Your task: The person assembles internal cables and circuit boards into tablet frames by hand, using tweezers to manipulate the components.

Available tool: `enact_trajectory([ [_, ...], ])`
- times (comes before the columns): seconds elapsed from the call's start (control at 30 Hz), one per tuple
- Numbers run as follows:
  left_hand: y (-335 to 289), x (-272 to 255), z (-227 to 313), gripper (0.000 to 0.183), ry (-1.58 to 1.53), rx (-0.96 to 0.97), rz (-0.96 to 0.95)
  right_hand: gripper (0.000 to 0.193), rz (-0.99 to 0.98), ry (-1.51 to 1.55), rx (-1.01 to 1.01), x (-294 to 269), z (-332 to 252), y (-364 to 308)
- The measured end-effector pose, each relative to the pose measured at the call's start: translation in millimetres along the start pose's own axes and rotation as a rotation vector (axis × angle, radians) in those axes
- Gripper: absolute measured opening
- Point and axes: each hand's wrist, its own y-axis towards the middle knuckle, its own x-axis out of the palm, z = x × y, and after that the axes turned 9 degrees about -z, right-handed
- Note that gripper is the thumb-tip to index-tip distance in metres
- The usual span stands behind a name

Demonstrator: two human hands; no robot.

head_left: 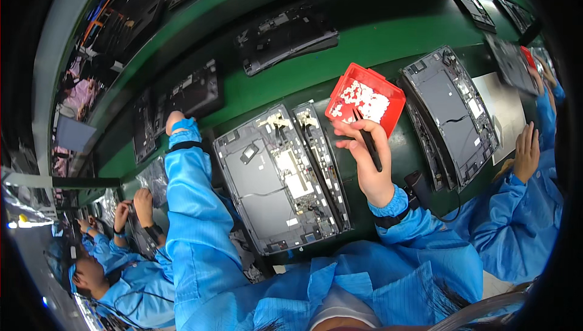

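My right hand (373, 167) grips black tweezers (370, 149), their tips over a red tray (396, 108) of small white pieces (364, 100). In front of me lies an opened grey device casing (255, 191), its circuit board and cables exposed. A second similar casing (322, 161) sticks out from beneath its right side. My left arm stretches forward and left. At its end, my left hand (175, 123) is beside a dark device casing (194, 91); its fingers are mostly hidden, so whether it touches the casing I cannot tell.
More opened casings (452, 112) are stacked right of the tray, and another dark pair (285, 37) lies on the green bench (388, 33). Co-workers in blue smocks sit on both sides; one's hand (526, 152) is near at right. A cable (449, 217) runs by my right wrist.
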Motion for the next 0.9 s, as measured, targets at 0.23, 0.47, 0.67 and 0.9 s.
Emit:
enact_trajectory([
  [0.23,-55.1,-35.8,100.4,0.047,-0.216,0.374,1.095,0.029,0.021,-0.115,0.0,-16.1,-0.7,1.9],
  [0.47,-51.7,-56.7,185.7,0.05,-0.694,0.38,-0.34,0.031,-0.05,-0.141,-0.018,-12.7,-2.3,0.6],
  [0.67,-37.9,-61.8,185.5,0.046,-0.775,0.363,-0.525,0.032,-0.04,-0.152,-0.002,-16.3,-2.3,-0.7],
  [0.9,-35.7,-79.4,170.5,0.035,-1.641,0.336,-0.39,0.032,-0.049,-0.182,-0.059,-12.1,-3.6,0.2],
])
